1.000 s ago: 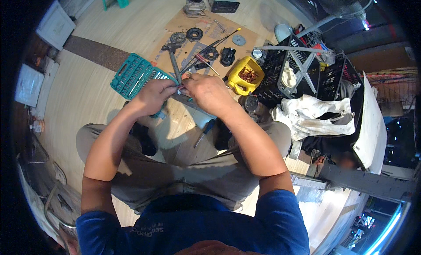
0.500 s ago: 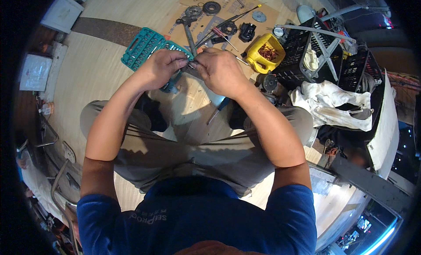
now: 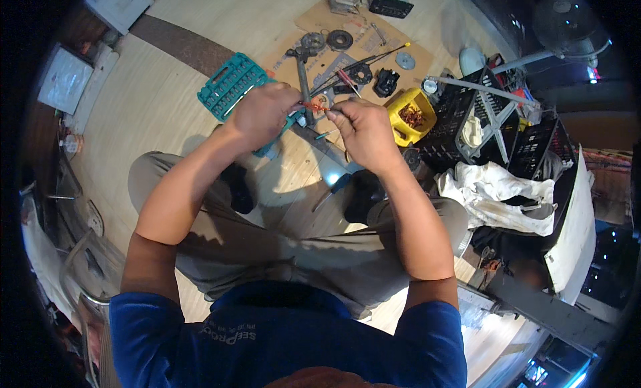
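Note:
Between my two hands stretches a short reddish, copper-coloured twisted wire (image 3: 314, 106). My left hand (image 3: 266, 114) is closed on its left end, fingers curled with the back of the hand up. At the other end my right hand (image 3: 366, 133) pinches it between thumb and fingers. Both hands are raised above the floor, so parts of the things below are hidden. Just left of them lies a teal socket set case (image 3: 227, 88), open. A hammer-like tool (image 3: 302, 78) lies beyond the hands. To the right stands a cut-open yellow jug (image 3: 399, 112) holding reddish wire pieces (image 3: 412, 116).
Round metal parts (image 3: 340, 40), a red-handled screwdriver (image 3: 348, 82) and a black part (image 3: 386, 83) lie on flattened cardboard (image 3: 417, 34). Black crates (image 3: 441, 114) and a stained white cloth (image 3: 497, 188) are at right. A blue-handled screwdriver (image 3: 341, 182) lies between my feet.
My hands have drawn apart, and the reddish wire now shows between them. The head view has shifted, bringing a dark box into sight at the top.

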Demonstrator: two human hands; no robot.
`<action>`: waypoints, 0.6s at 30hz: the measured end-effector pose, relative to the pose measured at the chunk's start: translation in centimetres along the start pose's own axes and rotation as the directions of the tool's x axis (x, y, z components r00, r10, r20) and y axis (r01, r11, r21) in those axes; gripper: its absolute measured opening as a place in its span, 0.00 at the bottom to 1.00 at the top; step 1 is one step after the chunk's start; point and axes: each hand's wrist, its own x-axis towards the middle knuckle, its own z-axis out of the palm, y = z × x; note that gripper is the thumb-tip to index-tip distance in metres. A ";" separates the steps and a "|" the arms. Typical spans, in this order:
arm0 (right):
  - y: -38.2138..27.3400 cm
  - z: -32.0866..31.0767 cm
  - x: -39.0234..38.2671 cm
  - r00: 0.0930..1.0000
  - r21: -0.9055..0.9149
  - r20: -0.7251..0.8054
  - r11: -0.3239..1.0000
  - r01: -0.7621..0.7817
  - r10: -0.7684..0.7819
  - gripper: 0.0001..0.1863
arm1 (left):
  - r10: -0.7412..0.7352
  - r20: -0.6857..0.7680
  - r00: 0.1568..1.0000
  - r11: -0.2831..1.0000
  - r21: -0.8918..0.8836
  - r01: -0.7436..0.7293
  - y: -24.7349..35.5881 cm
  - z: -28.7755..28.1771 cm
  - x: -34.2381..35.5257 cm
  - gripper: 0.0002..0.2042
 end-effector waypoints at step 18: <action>1.1 0.2 0.3 0.960 -0.236 0.064 0.931 0.279 -0.272 0.06 | -0.142 0.363 0.921 0.872 -0.394 0.290 0.2 0.2 1.3 0.12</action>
